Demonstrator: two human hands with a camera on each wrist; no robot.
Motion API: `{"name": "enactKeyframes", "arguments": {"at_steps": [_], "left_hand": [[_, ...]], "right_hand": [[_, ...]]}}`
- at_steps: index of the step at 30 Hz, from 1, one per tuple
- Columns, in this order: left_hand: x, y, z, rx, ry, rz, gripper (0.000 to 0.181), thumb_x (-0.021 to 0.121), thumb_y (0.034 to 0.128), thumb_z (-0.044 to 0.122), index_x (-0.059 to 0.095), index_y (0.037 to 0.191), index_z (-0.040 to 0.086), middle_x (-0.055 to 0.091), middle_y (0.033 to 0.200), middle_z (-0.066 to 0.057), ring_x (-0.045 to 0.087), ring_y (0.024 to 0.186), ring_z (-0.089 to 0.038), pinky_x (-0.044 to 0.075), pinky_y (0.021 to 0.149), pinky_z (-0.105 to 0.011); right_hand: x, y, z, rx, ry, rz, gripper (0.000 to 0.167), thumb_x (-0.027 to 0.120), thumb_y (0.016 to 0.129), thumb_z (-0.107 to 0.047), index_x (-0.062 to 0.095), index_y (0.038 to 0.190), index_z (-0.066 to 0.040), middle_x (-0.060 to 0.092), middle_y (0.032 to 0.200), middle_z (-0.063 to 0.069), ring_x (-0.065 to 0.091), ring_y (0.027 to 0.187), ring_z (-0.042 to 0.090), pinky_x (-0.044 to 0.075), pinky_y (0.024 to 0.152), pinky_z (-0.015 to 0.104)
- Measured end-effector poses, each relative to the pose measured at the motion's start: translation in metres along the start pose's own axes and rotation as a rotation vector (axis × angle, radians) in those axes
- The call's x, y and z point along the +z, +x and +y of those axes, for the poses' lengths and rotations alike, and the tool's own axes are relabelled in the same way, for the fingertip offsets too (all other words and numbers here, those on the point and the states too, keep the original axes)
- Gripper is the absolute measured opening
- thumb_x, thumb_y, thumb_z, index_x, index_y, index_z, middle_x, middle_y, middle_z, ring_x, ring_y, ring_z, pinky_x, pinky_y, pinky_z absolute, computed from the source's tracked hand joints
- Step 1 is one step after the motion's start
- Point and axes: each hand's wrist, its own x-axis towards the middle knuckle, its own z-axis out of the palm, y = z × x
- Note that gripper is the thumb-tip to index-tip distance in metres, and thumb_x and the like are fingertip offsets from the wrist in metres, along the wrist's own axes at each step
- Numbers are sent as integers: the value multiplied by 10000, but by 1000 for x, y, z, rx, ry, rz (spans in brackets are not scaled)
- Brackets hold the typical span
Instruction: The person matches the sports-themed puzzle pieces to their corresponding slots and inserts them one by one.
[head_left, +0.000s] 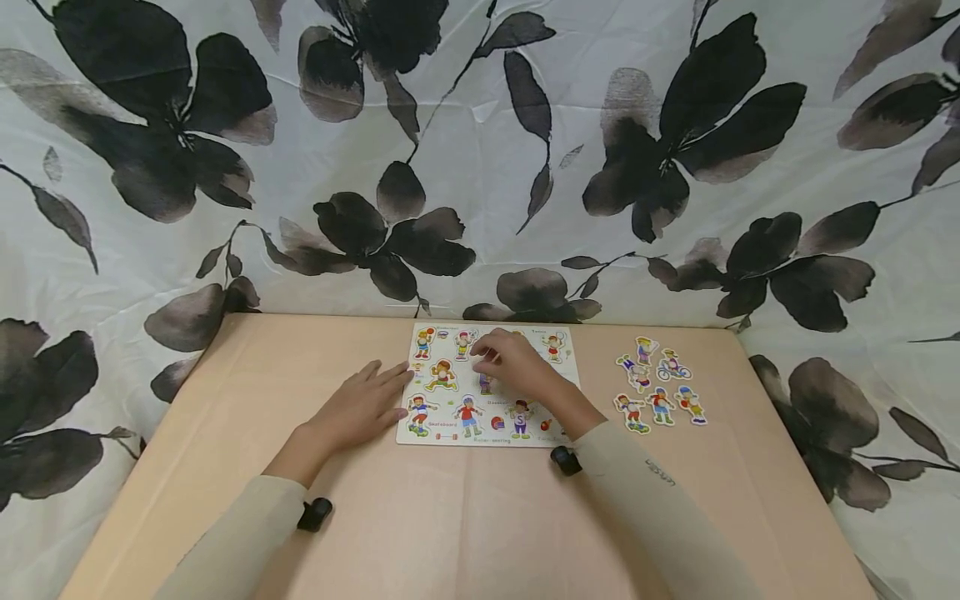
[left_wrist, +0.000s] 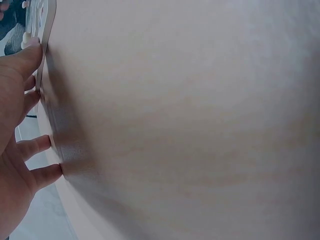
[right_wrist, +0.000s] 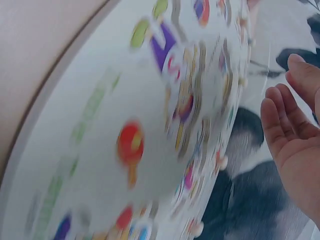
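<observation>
A white puzzle board (head_left: pixel 444 423) lies flat near the table's far edge, bearing cartoon figures of children in rows. Small pale knobs (right_wrist: pixel 196 229) stick out from some figures in the right wrist view. My left hand (head_left: pixel 348 407) is at the board's left edge, fingers spread; its thumb (left_wrist: pixel 25 60) touches the edge and the lower fingertips rest on the table. Above the upper middle of the board hovers my right hand (head_left: pixel 519 365), fingers loosely bent. Nothing shows between its thumb and fingers in the right wrist view (right_wrist: pixel 295 135), and it hides part of the board.
Several loose figure pieces (head_left: pixel 662 407) lie in a cluster on the table right of the board, one showing a child on a bicycle (head_left: pixel 672 364). The light wooden-toned table (head_left: pixel 465 525) ends just beyond the board, where a floral cloth (head_left: pixel 480 167) hangs.
</observation>
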Motion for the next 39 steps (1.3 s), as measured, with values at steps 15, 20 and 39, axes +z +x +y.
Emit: {"name": "enactKeyframes", "arguments": {"at_steps": [15, 20, 39], "left_hand": [[-3, 2, 1, 3, 11, -4, 664, 624, 1023, 417, 435, 1577, 104, 391, 1657, -91, 342, 1485, -527, 316, 1212, -645], [-4, 2, 1, 2, 9, -3, 665, 632, 1019, 410, 441, 1573, 96, 396, 1654, -96, 345, 1482, -529, 316, 1213, -642], [0, 1, 2, -6, -3, -3, 668, 645, 1010, 409, 447, 1571, 106, 399, 1653, -91, 344, 1484, -529, 322, 1206, -651]], "right_hand": [[-49, -45, 53, 92, 41, 139, 321, 757, 957, -191, 709, 1245, -59, 680, 1130, 66, 641, 980, 191, 599, 910, 399], [-67, -63, 77, 147, 47, 212, 317, 755, 955, -154, 696, 1245, -39, 686, 1126, 97, 651, 988, 231, 604, 918, 449], [-120, -122, 180, 355, -46, 345, 331, 686, 1013, -220, 668, 1296, -51, 704, 1110, 143, 645, 1035, 310, 534, 738, 238]]}}
